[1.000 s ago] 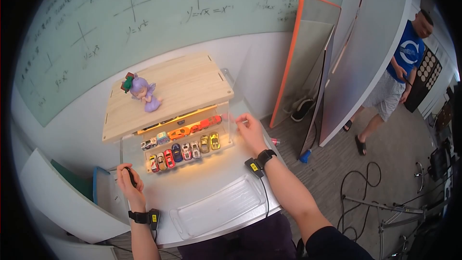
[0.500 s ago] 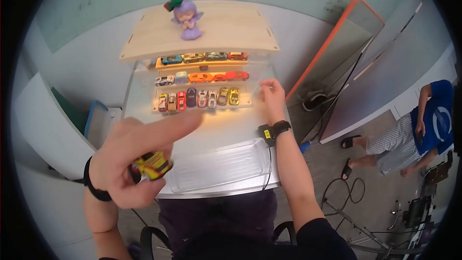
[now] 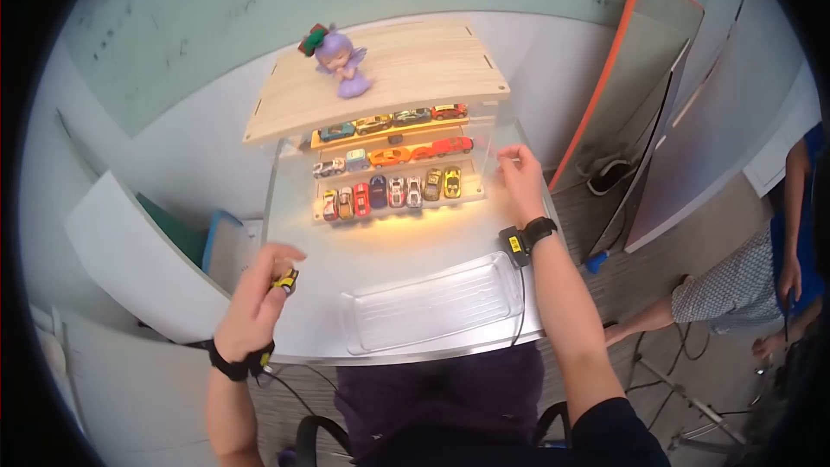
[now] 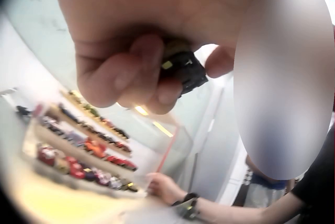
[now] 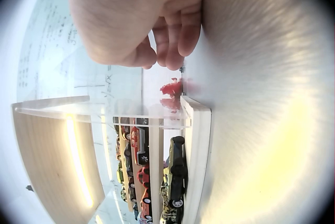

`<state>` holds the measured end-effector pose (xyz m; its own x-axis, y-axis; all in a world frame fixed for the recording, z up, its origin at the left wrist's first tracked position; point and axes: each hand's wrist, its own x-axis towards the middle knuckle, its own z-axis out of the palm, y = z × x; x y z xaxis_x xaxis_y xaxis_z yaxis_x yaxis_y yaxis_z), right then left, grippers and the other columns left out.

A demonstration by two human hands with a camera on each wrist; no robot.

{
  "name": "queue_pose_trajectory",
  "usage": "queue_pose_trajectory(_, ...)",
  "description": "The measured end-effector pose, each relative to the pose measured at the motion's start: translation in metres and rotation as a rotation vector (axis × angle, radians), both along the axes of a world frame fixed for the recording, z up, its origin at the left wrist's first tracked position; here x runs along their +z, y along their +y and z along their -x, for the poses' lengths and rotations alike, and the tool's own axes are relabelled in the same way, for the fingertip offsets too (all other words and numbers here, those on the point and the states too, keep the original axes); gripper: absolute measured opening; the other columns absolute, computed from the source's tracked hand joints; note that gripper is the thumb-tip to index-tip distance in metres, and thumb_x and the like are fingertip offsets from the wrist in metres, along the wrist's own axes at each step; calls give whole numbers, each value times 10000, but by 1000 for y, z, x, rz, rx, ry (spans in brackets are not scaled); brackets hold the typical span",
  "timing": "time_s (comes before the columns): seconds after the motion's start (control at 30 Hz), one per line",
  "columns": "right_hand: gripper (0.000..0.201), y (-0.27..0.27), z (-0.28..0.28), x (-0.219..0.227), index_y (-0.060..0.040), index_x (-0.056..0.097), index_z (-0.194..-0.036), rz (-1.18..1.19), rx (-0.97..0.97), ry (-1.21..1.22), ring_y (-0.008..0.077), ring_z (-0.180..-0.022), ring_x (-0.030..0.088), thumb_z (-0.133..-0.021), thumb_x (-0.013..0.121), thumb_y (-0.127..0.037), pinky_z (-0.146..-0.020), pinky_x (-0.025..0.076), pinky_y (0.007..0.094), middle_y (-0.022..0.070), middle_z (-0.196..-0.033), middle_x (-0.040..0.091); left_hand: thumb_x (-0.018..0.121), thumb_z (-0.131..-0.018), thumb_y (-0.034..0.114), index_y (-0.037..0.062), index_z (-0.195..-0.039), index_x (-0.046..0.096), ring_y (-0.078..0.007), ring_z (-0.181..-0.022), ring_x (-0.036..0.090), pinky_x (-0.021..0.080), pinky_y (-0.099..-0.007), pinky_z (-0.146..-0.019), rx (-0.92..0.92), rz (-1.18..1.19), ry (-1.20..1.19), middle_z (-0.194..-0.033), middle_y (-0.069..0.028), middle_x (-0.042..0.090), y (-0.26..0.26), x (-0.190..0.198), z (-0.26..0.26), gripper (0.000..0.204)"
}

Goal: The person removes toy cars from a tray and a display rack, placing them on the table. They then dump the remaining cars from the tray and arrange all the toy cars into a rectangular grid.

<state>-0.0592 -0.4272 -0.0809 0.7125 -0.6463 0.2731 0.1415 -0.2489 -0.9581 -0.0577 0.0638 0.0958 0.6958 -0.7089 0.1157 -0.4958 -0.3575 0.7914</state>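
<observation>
My left hand (image 3: 256, 304) pinches a small yellow-and-black toy car (image 3: 285, 281) over the left side of the table. The left wrist view shows the car's dark underside or end (image 4: 187, 72) between thumb and fingers; the rest of it is hidden by the hand. Beside the right end of a lit display case (image 3: 393, 60), my right hand (image 3: 521, 182) has its fingers loosely bent with nothing in them. Toy cars fill the case in three tiers, with the front row of toy cars (image 3: 396, 192) parked nose-out on the lowest step.
A purple winged figurine (image 3: 346, 69) sits on the case's wooden top. In front lies a clear plastic tray (image 3: 432, 304) on the table (image 3: 316, 329). An orange-framed mirror (image 3: 635, 60) leans at the right, and another person (image 3: 735, 272) stands beyond it.
My left hand came up close to the head camera with the toy car, then dropped back to the left. The head view has shifted. My right hand stays by the case's right end.
</observation>
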Motion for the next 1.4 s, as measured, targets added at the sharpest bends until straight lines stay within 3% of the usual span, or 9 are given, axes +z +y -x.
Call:
queue_pose_trajectory(0.03, 72, 2, 2, -1, -52, 710, -1078, -12, -12, 15, 114, -772, 725, -1023, 676, -84, -656, 523, 277, 32, -913, 731, 572, -940, 48, 39, -1323, 584, -337, -765, 660, 517, -443, -687, 106, -61, 22, -930, -200, 692, 9, -19, 2, 383)
queue_pose_trajectory(0.23, 77, -7, 1, -8, -77, 717, -1083, 5, 3, 30, 112, -761, 724, -1025, 668, -88, -648, 517, 280, 21, -922, 729, 710, -979, 101, 66, -1286, 596, -454, -909, 711, 548, -519, -769, 395, -373, -272, -949, -232, 719, 32, -79, 9, 329)
queue_pose_trajectory(0.27, 75, -10, 0, -10, -79, 717, -1081, 4, 5, 18, 109, -771, 720, -1027, 665, -88, -649, 515, 277, 18, -932, 729, 721, -978, 65, 20, -1255, 607, -403, -830, 725, 561, -454, -738, 400, -356, -319, -911, -201, 721, 31, -86, 3, 303)
queue_pose_trajectory(0.6, 69, -3, 6, 0, -67, 702, -1082, -61, 34, 20, 108, -836, 692, -1042, 647, -81, -661, 515, 254, -2, -1020, 702, 771, -933, 160, 17, -1164, 664, -419, -861, 685, 559, -478, -776, 444, -291, -546, -914, -196, 701, -2, -121, -82, 292)
queue_pose_trajectory(0.77, 71, -7, 4, 1, -60, 702, -1083, -47, 29, 36, 106, -841, 691, -1048, 643, -76, -649, 516, 249, 1, -1013, 696, 748, -951, 217, 21, -1079, 732, -442, -965, 711, 568, -521, -841, 554, -443, -274, -1023, -247, 749, -23, -91, -104, 235)
queue_pose_trajectory(0.9, 75, -6, 6, -1, -62, 704, -1084, -33, 37, 29, 97, -839, 682, -1048, 639, -68, -641, 512, 246, 1, -1001, 690, 756, -951, 218, 27, -1020, 743, -423, -985, 715, 571, -521, -847, 548, -460, -246, -1023, -236, 746, -20, -108, -110, 204)
queue_pose_trajectory(1.07, 74, -4, 2, 1, -68, 710, -1091, -74, 50, 28, 90, -829, 670, -1047, 651, -73, -636, 504, 243, -3, -997, 695, 793, -927, 169, 29, -991, 755, -410, -884, 695, 549, -497, -775, 580, -375, -599, -898, -200, 703, -12, -135, -86, 159)
queue_pose_trajectory(1.3, 76, -5, 7, 4, -79, 712, -1105, -70, 43, 20, 91, -822, 673, -1049, 659, -77, -645, 505, 251, -6, -995, 696, 797, -914, 125, 23, -946, 723, -402, -879, 649, 529, -510, -764, 563, -344, -555, -884, -176, 640, 18, -126, 5, 131)
queue_pose_trajectory(1.4, 76, -9, 8, 1, -80, 710, -1102, -48, 31, 21, 87, -823, 671, -1048, 659, -69, -653, 504, 246, -12, -991, 696, 778, -931, 139, 86, -1058, 771, -388, -914, 648, 546, -502, -773, 554, -470, -566, -934, -158, 644, 36, -124, 40, 138)
